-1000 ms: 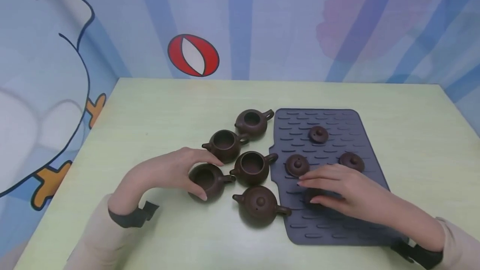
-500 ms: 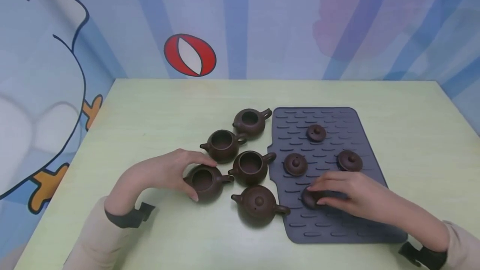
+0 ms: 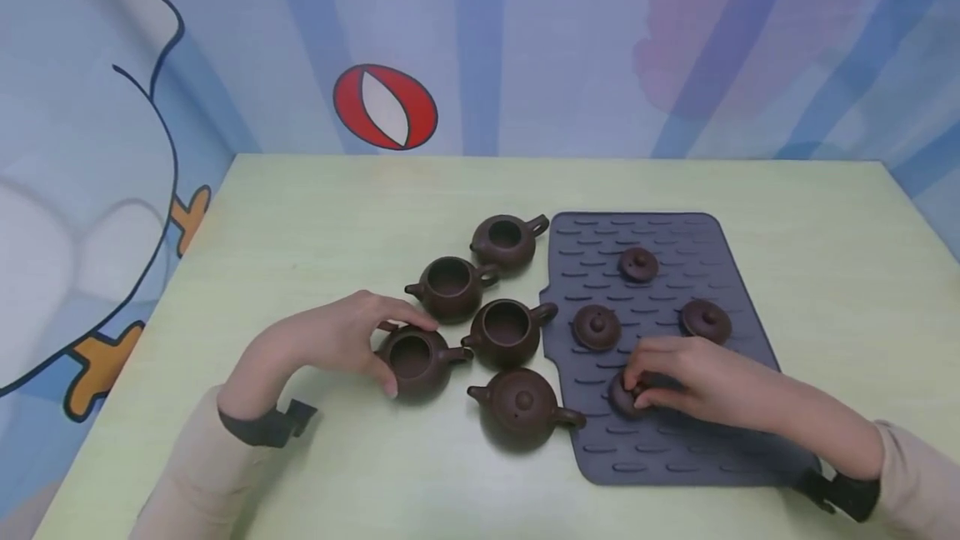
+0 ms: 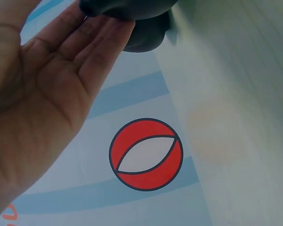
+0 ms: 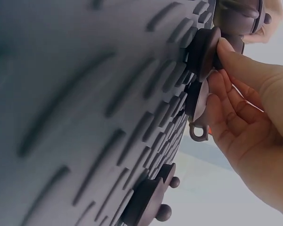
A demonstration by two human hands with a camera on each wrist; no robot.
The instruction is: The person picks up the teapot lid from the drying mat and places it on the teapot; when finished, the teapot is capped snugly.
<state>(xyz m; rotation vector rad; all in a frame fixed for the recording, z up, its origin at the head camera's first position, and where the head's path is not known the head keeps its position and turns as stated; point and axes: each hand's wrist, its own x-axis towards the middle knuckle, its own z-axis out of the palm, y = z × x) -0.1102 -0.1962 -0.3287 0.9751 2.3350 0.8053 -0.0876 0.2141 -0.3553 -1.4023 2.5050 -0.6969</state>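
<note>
My left hand (image 3: 341, 338) holds the side of an open teapot (image 3: 412, 362) at the left of the group, thumb at the front and fingers behind. In the left wrist view the fingers (image 4: 96, 52) touch a dark pot (image 4: 148, 35). On the grey mat (image 3: 675, 461), my right hand (image 3: 705, 382) pinches a small brown lid (image 3: 622, 398) between thumb and fingertips. That lid (image 5: 203, 54) rests on or just above the mat in the right wrist view. Three other lids lie on the mat, one (image 3: 597, 328) just behind the pinched one.
Three more open teapots (image 3: 506, 335), (image 3: 449, 288), (image 3: 505, 244) stand left of the mat. A lidded teapot (image 3: 519, 408) stands in front of them, its handle over the mat's edge. A patterned wall (image 3: 555, 48) rises behind the table (image 3: 360, 207).
The fingers of my right hand have moved down and closed on the front lid, which is more visible now. My left hand has closed in slightly around the left teapot.
</note>
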